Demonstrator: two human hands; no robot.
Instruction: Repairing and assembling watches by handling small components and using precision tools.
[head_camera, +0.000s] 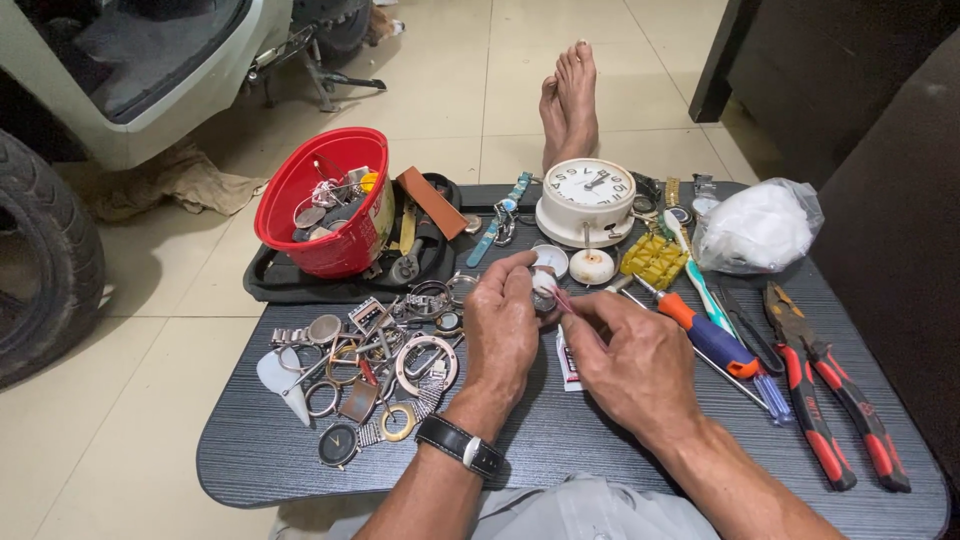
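My left hand (503, 325) pinches a small round white watch part (543, 284) between thumb and fingers above the dark table (620, 440). My right hand (632, 358) holds a thin red-tipped tool (562, 299) whose tip touches that part. A black wristwatch (462, 446) is on my left wrist. Under the hands lies a small white tube (567, 360).
A pile of watch cases, rings and straps (375, 365) lies at the left. A red bowl of parts (330, 200) sits on a black tray. A white alarm clock (588, 200), yellow part (653, 260), screwdrivers (715, 340), red pliers (830, 400) and a plastic bag (760, 228) are right.
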